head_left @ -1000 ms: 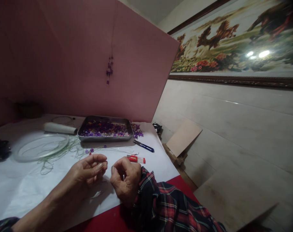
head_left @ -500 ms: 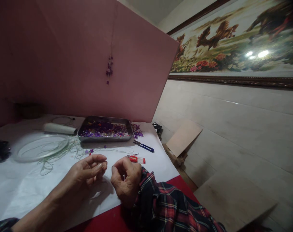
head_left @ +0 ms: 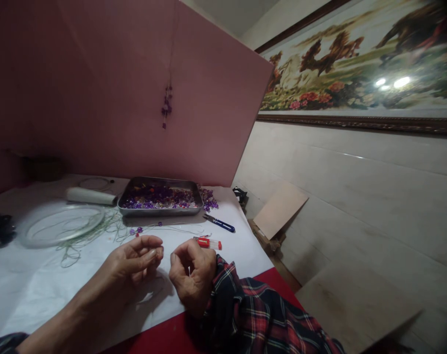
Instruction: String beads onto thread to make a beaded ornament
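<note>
My left hand hovers over the white table cover, thumb pressed against its fingertips in a pinch. Whatever lies between them is too small to make out. Just to its right, my right hand is curled with thumb and index finger together, and its grip too hides any small thing. A small gap separates the two hands. Behind my right hand lies a red and clear lighter. A few purple beads on pale thread rest beyond my left hand. Farther back stands a metal tray of purple beads.
Blue-handled thread snips lie right of the tray. On the left are a clear ring-shaped coil, tangled green thread, a white cone and a dark bundle. A beaded strand hangs against the pink panel.
</note>
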Action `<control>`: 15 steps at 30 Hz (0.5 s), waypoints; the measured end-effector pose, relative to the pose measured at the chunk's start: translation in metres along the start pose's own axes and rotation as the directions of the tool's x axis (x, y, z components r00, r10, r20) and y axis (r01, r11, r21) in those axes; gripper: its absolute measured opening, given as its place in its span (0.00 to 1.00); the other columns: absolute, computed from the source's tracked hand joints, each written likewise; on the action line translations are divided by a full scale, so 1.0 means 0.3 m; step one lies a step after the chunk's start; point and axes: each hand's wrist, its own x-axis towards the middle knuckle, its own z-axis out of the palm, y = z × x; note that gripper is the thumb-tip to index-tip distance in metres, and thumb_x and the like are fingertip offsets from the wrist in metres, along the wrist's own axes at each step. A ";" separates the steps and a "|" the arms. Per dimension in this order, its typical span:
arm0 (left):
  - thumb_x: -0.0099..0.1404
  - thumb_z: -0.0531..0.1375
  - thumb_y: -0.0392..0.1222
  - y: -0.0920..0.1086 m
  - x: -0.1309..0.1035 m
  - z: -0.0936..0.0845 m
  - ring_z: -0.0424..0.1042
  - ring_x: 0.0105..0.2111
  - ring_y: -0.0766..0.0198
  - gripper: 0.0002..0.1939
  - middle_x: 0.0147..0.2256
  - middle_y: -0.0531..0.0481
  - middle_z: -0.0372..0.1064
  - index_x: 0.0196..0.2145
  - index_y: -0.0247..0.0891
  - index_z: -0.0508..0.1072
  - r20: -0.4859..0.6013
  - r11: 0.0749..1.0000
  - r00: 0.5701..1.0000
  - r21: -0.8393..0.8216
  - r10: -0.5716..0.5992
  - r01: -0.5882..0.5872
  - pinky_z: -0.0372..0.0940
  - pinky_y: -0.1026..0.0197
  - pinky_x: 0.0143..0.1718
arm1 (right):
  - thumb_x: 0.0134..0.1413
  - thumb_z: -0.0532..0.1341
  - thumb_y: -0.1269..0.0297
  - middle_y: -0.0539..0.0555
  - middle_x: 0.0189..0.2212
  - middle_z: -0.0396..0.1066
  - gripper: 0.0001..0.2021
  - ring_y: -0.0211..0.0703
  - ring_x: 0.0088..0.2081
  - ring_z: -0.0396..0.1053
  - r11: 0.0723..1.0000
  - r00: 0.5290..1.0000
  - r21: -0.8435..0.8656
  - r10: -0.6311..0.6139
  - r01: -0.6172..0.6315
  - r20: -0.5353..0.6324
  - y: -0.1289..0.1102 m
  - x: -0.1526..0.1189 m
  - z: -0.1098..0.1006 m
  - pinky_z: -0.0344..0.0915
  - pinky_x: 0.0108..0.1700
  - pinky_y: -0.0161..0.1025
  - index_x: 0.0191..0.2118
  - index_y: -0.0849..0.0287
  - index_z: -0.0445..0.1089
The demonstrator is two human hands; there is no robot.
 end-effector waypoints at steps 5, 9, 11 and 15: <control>0.39 0.75 0.36 0.005 -0.005 0.012 0.66 0.18 0.72 0.17 0.22 0.51 0.75 0.29 0.36 0.78 0.001 1.000 1.000 0.010 -0.005 0.005 0.61 0.73 0.18 | 0.48 0.57 0.68 0.42 0.13 0.52 0.08 0.30 0.15 0.51 1.000 1.000 -0.013 -0.011 0.010 -0.021 -0.002 0.002 0.007 0.45 0.21 0.33 0.21 0.58 0.61; 0.37 0.76 0.35 0.001 0.000 0.006 0.70 0.21 0.71 0.19 0.23 0.51 0.75 0.29 0.36 0.78 -0.015 1.000 1.000 0.011 -0.011 0.011 0.64 0.72 0.21 | 0.48 0.57 0.68 0.42 0.13 0.52 0.08 0.29 0.15 0.50 1.000 0.999 -0.006 -0.024 0.024 -0.034 -0.007 -0.001 0.011 0.44 0.20 0.32 0.21 0.58 0.60; 0.37 0.76 0.35 -0.003 0.003 0.002 0.70 0.22 0.71 0.19 0.23 0.51 0.75 0.29 0.36 0.78 -0.008 1.000 1.000 0.011 -0.017 0.017 0.64 0.73 0.22 | 0.48 0.57 0.68 0.42 0.12 0.52 0.08 0.30 0.15 0.51 1.000 0.999 -0.018 -0.024 0.023 -0.031 -0.011 -0.002 0.012 0.44 0.21 0.32 0.21 0.58 0.60; 0.39 0.75 0.35 -0.006 0.004 0.003 0.70 0.21 0.71 0.17 0.23 0.50 0.75 0.29 0.36 0.78 -0.002 1.000 1.000 0.020 -0.002 0.002 0.64 0.73 0.22 | 0.47 0.56 0.68 0.42 0.12 0.53 0.09 0.30 0.15 0.51 0.999 0.999 -0.022 -0.028 0.027 -0.034 -0.016 0.000 0.010 0.45 0.21 0.33 0.20 0.59 0.59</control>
